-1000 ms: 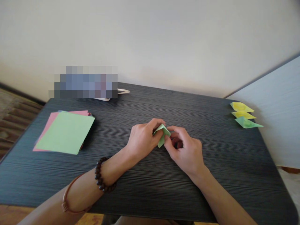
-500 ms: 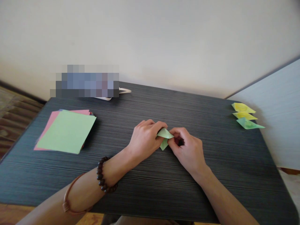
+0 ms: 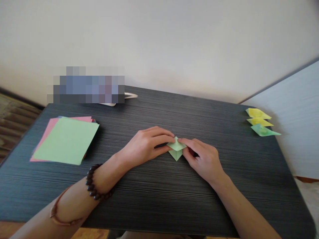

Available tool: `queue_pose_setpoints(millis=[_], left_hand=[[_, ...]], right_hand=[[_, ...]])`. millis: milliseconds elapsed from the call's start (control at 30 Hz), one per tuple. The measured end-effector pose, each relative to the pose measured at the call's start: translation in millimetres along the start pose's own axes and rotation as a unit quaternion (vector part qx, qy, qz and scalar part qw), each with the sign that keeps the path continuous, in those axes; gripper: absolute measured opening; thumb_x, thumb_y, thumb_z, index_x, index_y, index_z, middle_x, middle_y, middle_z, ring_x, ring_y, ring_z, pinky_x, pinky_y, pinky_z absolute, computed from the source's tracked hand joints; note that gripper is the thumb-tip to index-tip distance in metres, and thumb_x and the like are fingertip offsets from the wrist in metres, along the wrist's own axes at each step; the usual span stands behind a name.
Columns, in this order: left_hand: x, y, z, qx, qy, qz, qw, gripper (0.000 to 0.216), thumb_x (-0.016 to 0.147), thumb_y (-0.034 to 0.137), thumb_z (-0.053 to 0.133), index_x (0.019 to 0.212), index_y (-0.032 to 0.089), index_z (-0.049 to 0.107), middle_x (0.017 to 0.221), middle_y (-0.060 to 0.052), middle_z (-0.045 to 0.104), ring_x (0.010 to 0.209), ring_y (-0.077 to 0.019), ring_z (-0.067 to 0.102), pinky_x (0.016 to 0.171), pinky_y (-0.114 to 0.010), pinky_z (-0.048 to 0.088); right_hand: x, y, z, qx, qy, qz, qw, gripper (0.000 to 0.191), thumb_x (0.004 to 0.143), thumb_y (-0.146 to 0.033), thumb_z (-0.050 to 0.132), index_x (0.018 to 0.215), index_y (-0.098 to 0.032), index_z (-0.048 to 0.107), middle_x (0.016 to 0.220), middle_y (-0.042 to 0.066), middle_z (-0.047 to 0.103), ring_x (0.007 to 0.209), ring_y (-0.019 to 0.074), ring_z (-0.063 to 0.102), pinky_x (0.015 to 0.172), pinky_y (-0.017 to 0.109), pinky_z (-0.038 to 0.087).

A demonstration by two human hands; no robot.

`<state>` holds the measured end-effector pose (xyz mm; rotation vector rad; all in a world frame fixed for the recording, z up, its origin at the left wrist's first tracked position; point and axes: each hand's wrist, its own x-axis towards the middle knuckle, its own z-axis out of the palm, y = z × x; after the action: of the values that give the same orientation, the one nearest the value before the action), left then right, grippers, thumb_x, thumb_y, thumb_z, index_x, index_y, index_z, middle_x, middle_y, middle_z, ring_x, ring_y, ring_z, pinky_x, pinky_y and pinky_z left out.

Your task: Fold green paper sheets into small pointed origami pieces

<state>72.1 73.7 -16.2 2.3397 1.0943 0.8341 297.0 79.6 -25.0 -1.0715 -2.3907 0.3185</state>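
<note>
A small folded piece of light green paper lies on the dark striped table near its middle, pointed end toward me. My left hand pinches its left edge with fingertips pressed together. My right hand pinches its right edge, its other fingers curled. Both hands rest low on the table. My left wrist wears a dark bead bracelet and a thin reddish band.
A stack of square paper sheets, green on top and pink below, lies at the left. Three folded paper shapes, two yellow and one green, sit at the table's right edge. A blurred item and a white object stand at the back left.
The green paper came down from a raised, tilted hold and now lies flat on the table. Both hands lowered with it and flattened out at its sides.
</note>
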Motion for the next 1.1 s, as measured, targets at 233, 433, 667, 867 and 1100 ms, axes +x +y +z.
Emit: queue_pose_setpoints(millis=[233,433,667,867,1100], left_hand=[[-1,-5,-5,0.061,-0.025,0.088,0.994,0.020,0.090,0.020,0.052,0.105,0.023,0.065,0.114,-0.001,0.067,0.101,-0.0176,0.060,0.086,-0.033,0.052],[0,1,-4,0.076,-0.029,0.106,0.991,0.021,0.091,0.019,0.050,0.105,0.024,0.065,0.115,-0.001,0.067,0.102,-0.0176,0.061,0.086,-0.032,0.053],[4,3,1,0.096,-0.001,0.146,0.985,0.019,0.090,0.016,0.051,0.104,0.019,0.064,0.113,-0.004,0.068,0.105,-0.0183,0.061,0.087,-0.031,0.054],[2,-1,4,0.103,0.000,0.128,0.986,0.022,0.088,0.016,0.055,0.108,0.016,0.063,0.115,-0.004,0.067,0.107,-0.0188,0.061,0.091,-0.034,0.054],[-1,-11,-3,0.103,-0.034,0.140,0.984,0.029,0.087,0.016,0.056,0.115,0.018,0.060,0.119,-0.004,0.065,0.111,-0.0181,0.060,0.096,-0.034,0.052]], right_hand=[[0,8,-6,0.003,0.009,-0.056,0.998,0.030,0.083,-0.013,0.056,0.110,-0.020,0.065,0.100,0.006,0.069,0.085,0.0166,0.063,0.076,0.031,0.053],[-2,11,-9,-0.019,-0.008,-0.107,0.994,0.038,0.082,-0.012,0.057,0.120,-0.018,0.060,0.106,0.008,0.068,0.090,0.0197,0.062,0.082,0.037,0.054],[-10,18,-9,-0.054,-0.005,-0.148,0.987,0.040,0.080,-0.009,0.061,0.119,-0.012,0.059,0.107,0.009,0.068,0.094,0.0202,0.060,0.085,0.036,0.054],[-7,14,-8,-0.048,0.006,-0.142,0.989,0.040,0.080,-0.007,0.061,0.119,-0.013,0.060,0.094,0.008,0.067,0.082,0.0180,0.058,0.076,0.034,0.053],[-7,15,-9,-0.047,-0.025,-0.132,0.990,0.039,0.081,-0.009,0.059,0.119,-0.018,0.062,0.089,0.008,0.063,0.078,0.0178,0.054,0.070,0.035,0.051]])
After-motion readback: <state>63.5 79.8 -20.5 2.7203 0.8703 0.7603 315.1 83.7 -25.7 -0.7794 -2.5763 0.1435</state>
